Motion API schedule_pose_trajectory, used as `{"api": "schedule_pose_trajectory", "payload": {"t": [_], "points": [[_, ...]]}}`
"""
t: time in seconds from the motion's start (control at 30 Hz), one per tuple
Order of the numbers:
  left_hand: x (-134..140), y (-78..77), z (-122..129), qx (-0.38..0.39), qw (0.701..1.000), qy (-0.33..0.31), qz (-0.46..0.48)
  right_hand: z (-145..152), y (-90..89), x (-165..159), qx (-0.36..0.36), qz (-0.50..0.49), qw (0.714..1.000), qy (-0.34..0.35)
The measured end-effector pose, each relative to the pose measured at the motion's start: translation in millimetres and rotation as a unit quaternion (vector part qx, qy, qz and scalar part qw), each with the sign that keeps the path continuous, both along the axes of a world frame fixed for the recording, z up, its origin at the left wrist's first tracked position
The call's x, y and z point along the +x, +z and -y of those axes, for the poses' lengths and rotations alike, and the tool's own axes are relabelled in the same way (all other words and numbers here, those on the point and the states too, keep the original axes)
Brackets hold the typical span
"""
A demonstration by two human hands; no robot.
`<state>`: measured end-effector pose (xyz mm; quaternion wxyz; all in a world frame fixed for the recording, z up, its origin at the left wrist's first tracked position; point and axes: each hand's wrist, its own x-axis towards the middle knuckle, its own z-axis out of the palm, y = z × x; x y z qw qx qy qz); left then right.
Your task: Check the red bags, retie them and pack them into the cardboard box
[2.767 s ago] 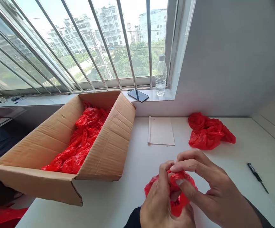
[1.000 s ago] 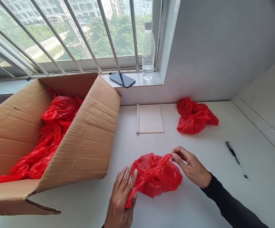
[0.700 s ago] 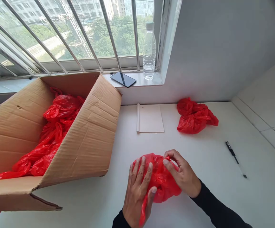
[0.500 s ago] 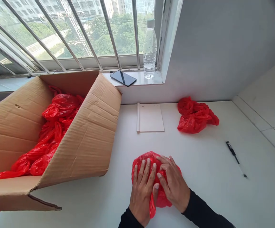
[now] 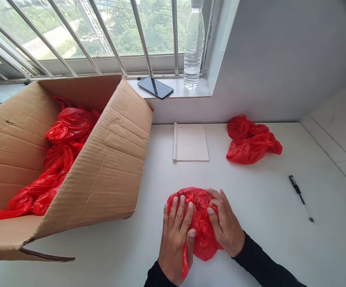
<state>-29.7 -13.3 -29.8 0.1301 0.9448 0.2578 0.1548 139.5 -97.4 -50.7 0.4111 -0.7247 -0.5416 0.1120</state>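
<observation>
A bunched red plastic bag (image 5: 202, 235) lies on the white table in front of me, under both hands. My left hand (image 5: 175, 235) rests flat on its left side, fingers stretched out and thumb apart. On the right side, my right hand (image 5: 226, 227) has its fingers bent against the bag, thumb and forefinger closed on a fold of the film. What the bag contains, if anything, is hidden.
A cardboard box (image 5: 113, 159) holding several red bags (image 5: 74, 123) stands at the left. Behind my hands lie a notepad (image 5: 192, 142) and another red bag (image 5: 252, 141). A pen (image 5: 301, 197) is at the right. The windowsill bears a phone (image 5: 155, 87) and a water bottle (image 5: 194, 52).
My two hands have moved slightly apart, showing more of the bag between them. The right fingers have curled in more on its side. The view has tipped down a little.
</observation>
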Motion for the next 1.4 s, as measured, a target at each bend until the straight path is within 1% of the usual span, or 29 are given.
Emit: {"api": "schedule_pose_trajectory", "payload": {"t": [0.07,0.1,0.17,0.23,0.27,0.33,0.4,0.43,0.5,0.53,0.57,0.63,0.7,0.77,0.87,0.97,1.1,1.27,1.4], "points": [[-5.1,5.7,-2.2,-0.019,0.999,0.011,0.030,-0.2,7.5,11.4,0.020,-0.010,1.000,-0.017],[-8.4,6.0,-3.6,-0.022,0.999,0.018,0.039,-0.2,9.1,17.6,0.026,-0.003,0.999,-0.027],[-16.6,2.1,-6.7,-0.019,0.998,0.036,0.040,0.4,8.0,29.2,0.025,0.031,0.997,-0.061],[-24.9,-5.0,-9.1,-0.015,0.997,0.066,0.026,1.4,4.7,37.3,0.009,0.058,0.994,-0.096],[-28.3,-8.0,-9.5,-0.017,0.996,0.081,0.021,2.1,4.0,39.4,-0.001,0.052,0.993,-0.104],[-31.7,-10.3,-8.4,-0.033,0.995,0.096,0.018,3.4,7.4,39.1,-0.015,0.000,0.995,-0.102],[-29.4,-7.6,-4.9,-0.044,0.995,0.086,0.030,4.5,17.4,33.1,0.000,-0.067,0.994,-0.089],[-26.2,-5.3,-2.6,-0.045,0.996,0.071,0.037,5.0,23.5,28.3,0.016,-0.093,0.992,-0.084],[-17.0,-2.1,2.1,-0.035,0.998,0.029,0.044,5.4,33.0,16.5,0.024,-0.102,0.993,-0.056],[-11.9,-2.4,4.2,-0.025,0.999,0.008,0.043,5.3,34.7,10.1,0.018,-0.078,0.996,-0.030],[-6.9,-4.2,6.0,-0.014,0.999,-0.007,0.036,4.9,33.6,3.8,0.004,-0.034,0.999,-0.001],[1.4,-12.4,8.3,0.009,1.000,-0.016,0.012,3.4,23.9,-7.0,-0.029,0.090,0.994,0.050],[6.7,-23.5,8.7,0.035,0.999,-0.008,-0.009,1.7,8.6,-13.9,-0.053,0.198,0.977,0.065],[9.3,-33.1,7.8,0.056,0.998,-0.002,-0.019,0.5,-5.7,-17.0,-0.074,0.254,0.963,0.055],[10.5,-38.9,5.7,0.073,0.997,0.002,-0.019,0.3,-17.4,-17.6,-0.081,0.279,0.956,0.042],[10.8,-36.2,4.7,0.073,0.997,0.001,-0.022,0.8,-19.1,-17.1,-0.085,0.281,0.955,0.040],[9.1,-29.0,5.0,0.037,0.999,-0.004,-0.018,1.5,-15.1,-16.3,-0.092,0.290,0.952,0.036],[4.7,-23.8,5.5,-0.032,0.999,0.022,-0.012,3.2,-7.1,-15.0,-0.094,0.288,0.953,0.004],[4.0,-21.5,5.2,-0.069,0.997,0.033,0.016,4.2,-2.2,-14.1,-0.082,0.293,0.953,0.002]]}}
